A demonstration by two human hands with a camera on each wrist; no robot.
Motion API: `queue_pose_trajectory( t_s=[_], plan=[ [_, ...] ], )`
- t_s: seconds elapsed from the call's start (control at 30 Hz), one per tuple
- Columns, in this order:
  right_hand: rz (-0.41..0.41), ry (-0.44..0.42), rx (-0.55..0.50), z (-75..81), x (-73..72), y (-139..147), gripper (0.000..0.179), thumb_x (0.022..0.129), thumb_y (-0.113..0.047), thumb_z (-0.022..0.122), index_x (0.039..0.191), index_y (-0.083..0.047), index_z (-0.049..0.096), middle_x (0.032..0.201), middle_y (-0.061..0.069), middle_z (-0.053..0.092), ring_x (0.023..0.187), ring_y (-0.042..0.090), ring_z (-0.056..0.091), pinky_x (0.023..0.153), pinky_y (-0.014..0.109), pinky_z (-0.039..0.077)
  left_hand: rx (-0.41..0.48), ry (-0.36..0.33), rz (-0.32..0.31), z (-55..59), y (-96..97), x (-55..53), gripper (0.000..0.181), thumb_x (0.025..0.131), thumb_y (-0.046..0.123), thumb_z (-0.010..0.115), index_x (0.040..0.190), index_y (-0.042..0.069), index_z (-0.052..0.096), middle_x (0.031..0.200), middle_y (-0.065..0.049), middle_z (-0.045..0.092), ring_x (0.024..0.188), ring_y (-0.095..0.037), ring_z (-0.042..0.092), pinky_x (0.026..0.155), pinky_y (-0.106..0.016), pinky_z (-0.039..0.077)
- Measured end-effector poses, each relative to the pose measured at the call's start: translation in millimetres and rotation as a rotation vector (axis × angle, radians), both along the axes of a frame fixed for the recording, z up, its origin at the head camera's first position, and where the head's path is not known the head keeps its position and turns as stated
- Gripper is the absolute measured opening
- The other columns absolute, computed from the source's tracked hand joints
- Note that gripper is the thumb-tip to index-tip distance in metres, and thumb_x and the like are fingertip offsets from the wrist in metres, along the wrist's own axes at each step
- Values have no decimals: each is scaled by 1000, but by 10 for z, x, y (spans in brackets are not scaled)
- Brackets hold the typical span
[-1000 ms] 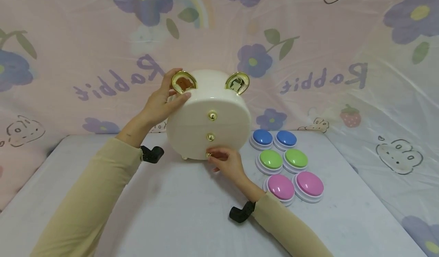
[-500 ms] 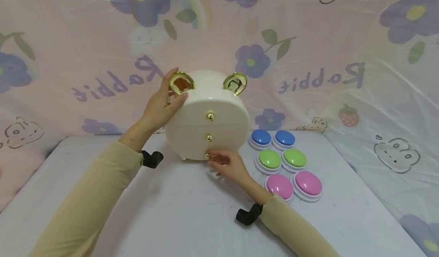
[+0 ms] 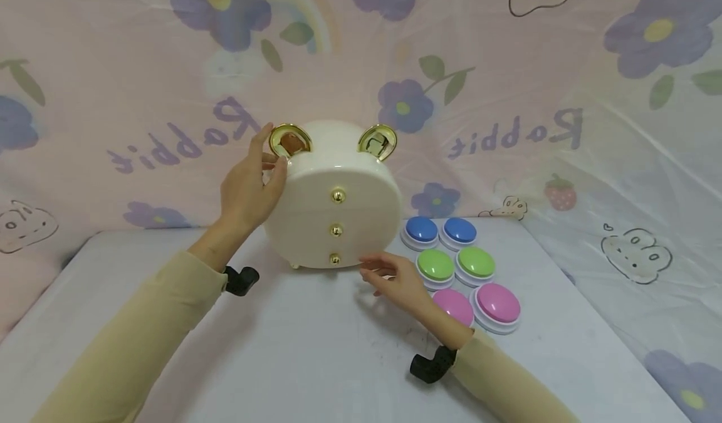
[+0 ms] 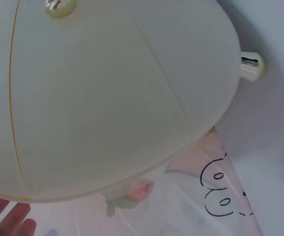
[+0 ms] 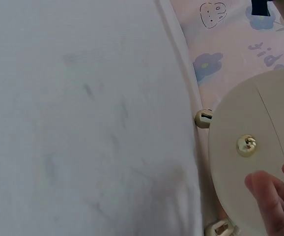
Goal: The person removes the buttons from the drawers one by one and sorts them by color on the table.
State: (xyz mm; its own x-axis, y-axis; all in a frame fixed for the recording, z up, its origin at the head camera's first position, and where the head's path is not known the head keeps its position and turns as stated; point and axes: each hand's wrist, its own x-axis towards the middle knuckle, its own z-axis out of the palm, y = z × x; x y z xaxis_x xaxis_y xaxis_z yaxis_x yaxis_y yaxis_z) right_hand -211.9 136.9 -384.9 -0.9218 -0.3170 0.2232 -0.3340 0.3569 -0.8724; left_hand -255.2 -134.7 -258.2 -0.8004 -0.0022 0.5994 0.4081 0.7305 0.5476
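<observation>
A round white drawer box (image 3: pixel 361 216) stands upright on the table in the head view. It has two gold-rimmed ears and three gold knobs (image 3: pixel 336 230) down its front, and thin seams cross that front in the wrist views. My left hand (image 3: pixel 244 188) is at the box's upper left, fingers loosely bent beside the left ear (image 3: pixel 291 142) and thumb near the shell. In the left wrist view its fingers (image 4: pixel 15 222) show at the box's edge. By the box's lower right is my right hand (image 3: pixel 399 280), fingers relaxed and holding nothing, to the right of the bottom knob (image 3: pixel 335 259).
Right of the box, several push buttons with white bases stand in pairs: blue (image 3: pixel 422 229), green (image 3: pixel 476 262) and pink (image 3: pixel 499 302). The pink one on the left is partly behind my right hand and wrist. A patterned cloth (image 3: pixel 507 66) hangs behind the white table (image 3: pixel 282 360).
My right hand has come away from the bottom knob toward the right. My left hand has loosened and drawn left from the ear it held. The drawers look unchanged.
</observation>
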Motion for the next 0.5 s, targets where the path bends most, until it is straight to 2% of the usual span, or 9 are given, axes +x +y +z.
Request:
queue_pose_trajectory(
  t_s=[0.07, 0.17, 0.3, 0.4, 0.5],
  plan=[
    [-11, 13, 11, 26, 17, 42, 29, 89, -7, 66, 117, 2, 64, 105, 19, 70, 89, 35, 68, 58, 29, 57, 13, 57, 36, -35, -5, 32, 51, 97, 29, 43, 146, 17, 35, 112, -13, 69, 102, -32, 66, 68, -53, 48],
    [-26, 47, 14, 56, 28, 109, 28, 89, -12, 67, 114, 0, 66, 104, 17, 71, 87, 31, 69, 58, 27, 57, 18, 111, 82, -90, -24, 72, 45, 96, 26, 44, 139, 11, 45, 109, -13, 70, 91, -33, 66, 63, -50, 47],
    [-37, 90, 10, 59, 25, 193, 27, 89, -15, 69, 111, 0, 67, 103, 19, 70, 85, 28, 70, 56, 28, 57, -4, 122, 127, -171, -75, 161, 40, 96, 24, 44, 132, 9, 52, 110, -12, 70, 89, -34, 65, 60, -49, 46],
    [-53, 84, 28, 65, 36, 244, 26, 88, -18, 69, 111, -4, 68, 104, 17, 71, 85, 25, 69, 57, 27, 57, -25, 119, 140, -230, -115, 247, 36, 95, 22, 44, 127, 8, 56, 111, -12, 70, 95, -33, 64, 61, -50, 46],
    [-71, 72, 44, 70, 48, 293, 26, 88, -17, 69, 111, -6, 68, 104, 15, 71, 86, 24, 69, 59, 26, 57, -64, 154, 139, -302, -147, 307, 33, 95, 20, 46, 123, 7, 58, 111, -12, 69, 92, -33, 64, 58, -49, 45]
  ],
)
